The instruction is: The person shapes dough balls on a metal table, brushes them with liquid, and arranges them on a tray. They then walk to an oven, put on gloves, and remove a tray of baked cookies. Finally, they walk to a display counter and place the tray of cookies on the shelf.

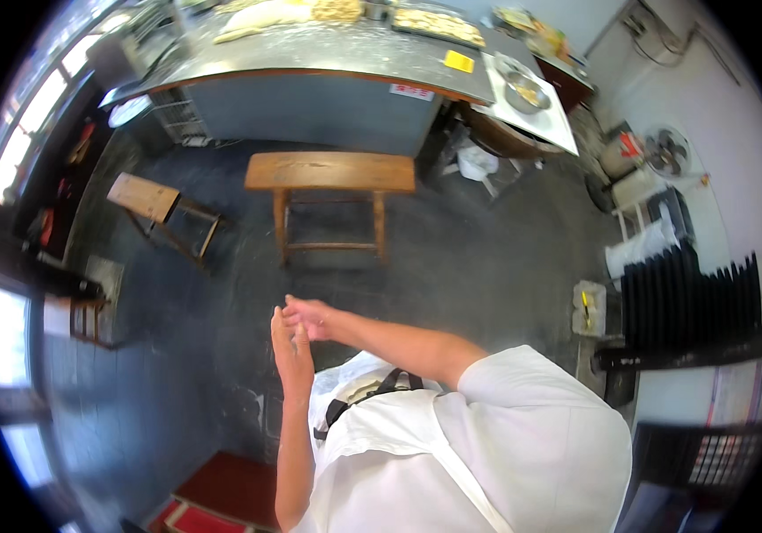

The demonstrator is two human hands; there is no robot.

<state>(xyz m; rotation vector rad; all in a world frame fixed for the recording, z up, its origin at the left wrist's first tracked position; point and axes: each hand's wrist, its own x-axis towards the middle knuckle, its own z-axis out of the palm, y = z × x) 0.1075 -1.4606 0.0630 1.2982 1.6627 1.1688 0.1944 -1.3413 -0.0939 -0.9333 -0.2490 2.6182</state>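
Observation:
My left hand [292, 353] is raised in front of my white apron [387, 426], with its fingers apart and no object in it. Close by, partly behind it, is my right hand [311, 318], also without an object; whether the two touch I cannot tell. Beyond the hands stands a wooden bench [331, 172]. Farther off, a metal-topped worktable [341, 53] bears a mass of dough [268, 16], a tray of small dough pieces [437, 26] and a yellow card [459, 61].
A wooden stool [144, 196] stands at the left. Metal bowls [526, 93] sit on a white board [557, 126] at the upper right. Stacked black chairs [687, 300] and a fan [667, 152] are along the right wall. A red-brown table [231, 486] is at the lower left.

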